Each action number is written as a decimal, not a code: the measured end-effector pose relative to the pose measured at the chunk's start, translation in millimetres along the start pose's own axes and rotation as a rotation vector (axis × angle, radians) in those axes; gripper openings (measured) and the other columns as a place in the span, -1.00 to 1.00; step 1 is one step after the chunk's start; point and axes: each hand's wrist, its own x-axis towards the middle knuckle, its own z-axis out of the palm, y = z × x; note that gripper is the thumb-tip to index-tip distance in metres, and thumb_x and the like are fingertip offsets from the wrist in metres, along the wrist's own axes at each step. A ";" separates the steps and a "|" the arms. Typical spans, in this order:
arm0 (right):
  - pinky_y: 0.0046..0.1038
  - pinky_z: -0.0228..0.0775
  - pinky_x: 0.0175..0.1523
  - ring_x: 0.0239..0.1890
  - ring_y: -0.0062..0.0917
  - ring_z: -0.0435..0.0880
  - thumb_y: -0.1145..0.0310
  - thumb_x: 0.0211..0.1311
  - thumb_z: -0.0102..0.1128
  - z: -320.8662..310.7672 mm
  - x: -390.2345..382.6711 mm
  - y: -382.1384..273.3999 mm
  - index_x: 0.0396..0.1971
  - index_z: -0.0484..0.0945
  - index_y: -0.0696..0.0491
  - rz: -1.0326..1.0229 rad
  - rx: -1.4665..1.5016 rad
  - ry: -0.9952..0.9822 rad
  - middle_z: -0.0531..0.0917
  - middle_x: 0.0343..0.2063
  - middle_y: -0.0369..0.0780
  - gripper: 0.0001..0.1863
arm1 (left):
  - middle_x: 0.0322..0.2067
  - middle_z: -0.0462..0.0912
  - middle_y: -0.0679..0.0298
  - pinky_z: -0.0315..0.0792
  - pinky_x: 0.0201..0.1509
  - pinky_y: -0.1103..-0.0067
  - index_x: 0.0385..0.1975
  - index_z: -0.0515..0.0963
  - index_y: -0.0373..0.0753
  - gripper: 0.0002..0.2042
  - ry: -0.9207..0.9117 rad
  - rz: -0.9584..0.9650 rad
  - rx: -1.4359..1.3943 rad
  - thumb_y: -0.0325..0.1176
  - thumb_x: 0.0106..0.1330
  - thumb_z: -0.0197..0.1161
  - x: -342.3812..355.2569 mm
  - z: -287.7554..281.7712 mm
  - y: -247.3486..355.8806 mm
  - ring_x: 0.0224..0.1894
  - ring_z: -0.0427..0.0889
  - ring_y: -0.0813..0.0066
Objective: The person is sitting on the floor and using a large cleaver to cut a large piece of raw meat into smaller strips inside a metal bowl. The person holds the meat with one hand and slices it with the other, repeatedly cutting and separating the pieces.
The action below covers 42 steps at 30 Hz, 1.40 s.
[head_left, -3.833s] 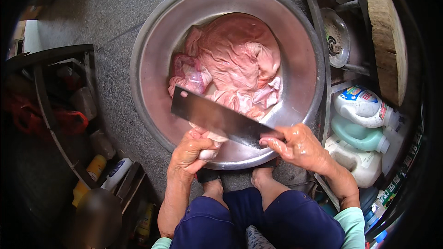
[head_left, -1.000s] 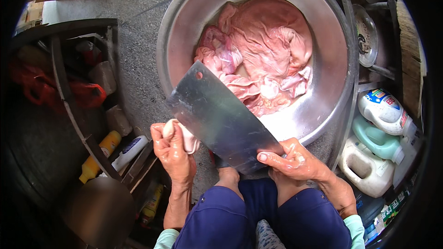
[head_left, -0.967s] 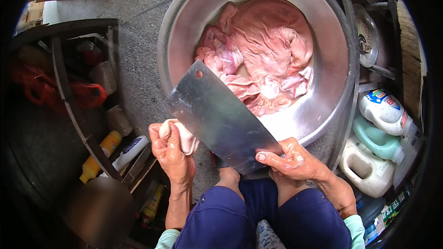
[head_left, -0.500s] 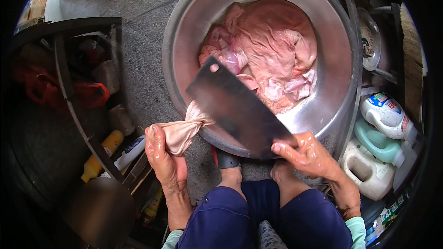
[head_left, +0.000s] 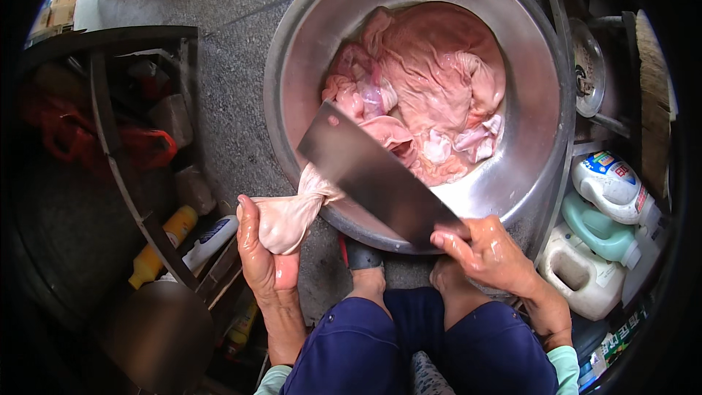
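A large metal basin (head_left: 272, 113) holds a heap of wet pink raw offal (head_left: 435, 88) in a little liquid. My right hand (head_left: 491, 254) is closed round the near end of a broad dark cleaver (head_left: 380, 175). Its blade slants to the upper left across the basin's near rim, with a hole at the far corner. A pale, slick, twisted piece of offal (head_left: 285, 225) runs from under the blade into my left hand (head_left: 267, 263). The left thumb stands along its left side; the fingers behind it are mostly hidden. The blade hides where the piece continues.
Bottles and jugs, among them a green jug (head_left: 599, 228) and a white jug (head_left: 581, 271), stand at the right. A dark shelf frame (head_left: 121, 153) on the left holds a red plastic bag (head_left: 146, 148) and a yellow bottle (head_left: 175, 230). My knees are close below the basin.
My left thumb has straightened, and the offal in that hand now bulges rounder and lower. The cleaver has shifted slightly, while the whole view has moved a little.
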 end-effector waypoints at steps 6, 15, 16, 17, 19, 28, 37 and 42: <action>-0.28 0.55 -0.23 -0.27 0.00 0.71 0.28 0.34 0.28 23.4 0.0 -1.8 -0.29 0.64 0.26 -0.244 -0.094 -0.043 0.71 -0.41 0.05 -0.72 | -0.29 0.63 0.32 0.61 -0.08 0.29 -0.30 0.52 -0.07 -0.81 -0.165 0.025 -0.029 -0.12 0.47 0.23 4.9 -18.6 10.8 -0.21 0.66 0.38; -0.29 0.43 -0.38 -0.52 -0.24 0.67 0.28 0.36 0.25 -6.1 2.0 -2.1 -0.34 0.62 0.25 -0.128 -0.072 0.231 0.63 -0.58 0.02 -0.71 | -0.28 0.70 0.13 0.64 0.02 0.10 -0.33 0.54 -0.18 -0.61 -0.219 -0.329 -0.135 0.07 0.41 0.23 3.3 18.7 15.5 -0.19 0.75 0.12; -0.37 0.45 -0.36 -0.53 -0.38 0.68 0.30 0.35 0.27 -12.1 -2.4 -5.4 -0.28 0.64 0.27 -0.107 -0.003 0.203 0.66 -0.55 0.02 -0.72 | -0.27 0.69 0.12 0.64 0.04 0.13 -0.28 0.55 -0.21 -0.59 -0.258 -0.370 -0.155 0.09 0.40 0.23 6.8 20.9 9.2 -0.16 0.74 0.14; -0.40 0.45 -0.34 -0.51 -0.44 0.67 0.31 0.35 0.28 -13.6 -6.5 -7.4 -0.26 0.64 0.28 -0.142 0.040 0.169 0.67 -0.52 0.01 -0.73 | -0.22 0.69 0.11 0.63 0.07 0.17 -0.21 0.55 -0.22 -0.56 -0.275 -0.376 -0.118 0.11 0.40 0.22 9.1 20.7 3.0 -0.13 0.73 0.15; -0.46 0.47 -0.30 -0.47 -0.56 0.65 0.34 0.34 0.30 -12.3 -14.7 -9.5 -0.21 0.65 0.29 -0.214 0.125 0.095 0.70 -0.47 0.00 -0.73 | -0.06 0.66 0.09 0.60 0.14 0.28 0.06 0.51 -0.29 -0.39 -0.316 -0.435 -0.106 0.21 0.36 0.20 14.1 20.5 -4.8 -0.03 0.69 0.21; -0.32 0.53 -0.26 -0.25 -0.04 0.70 0.26 0.36 0.27 -12.1 -5.6 -1.6 -0.35 0.62 0.25 -0.233 -0.019 0.041 0.71 -0.41 0.03 -0.70 | -0.13 0.68 0.10 0.63 -0.02 0.38 0.04 0.51 -0.43 -0.67 -0.391 -0.417 0.268 -0.49 0.30 0.29 10.3 3.0 -5.0 -0.17 0.72 0.29; -0.21 0.38 -0.44 -0.46 0.05 0.59 0.32 0.32 0.29 -11.2 -2.3 16.7 -0.45 0.59 0.24 -0.284 -0.165 0.314 0.57 -0.60 0.07 -0.73 | -0.11 0.67 0.01 0.58 0.15 0.27 0.01 0.56 -0.50 -0.68 -0.317 -0.345 0.207 -0.46 0.31 0.29 4.9 3.9 -12.6 -0.06 0.69 0.17; -0.42 0.46 -0.41 -0.54 -0.31 0.73 0.37 0.30 0.32 -22.5 -12.0 10.9 -0.28 0.65 0.27 -0.270 -0.071 0.379 0.67 -0.52 0.05 -0.77 | 0.06 0.64 0.08 0.45 0.27 0.45 0.06 0.57 -0.50 -0.65 -0.400 -0.315 0.242 -0.51 0.28 0.27 7.8 10.8 -7.3 0.09 0.61 0.33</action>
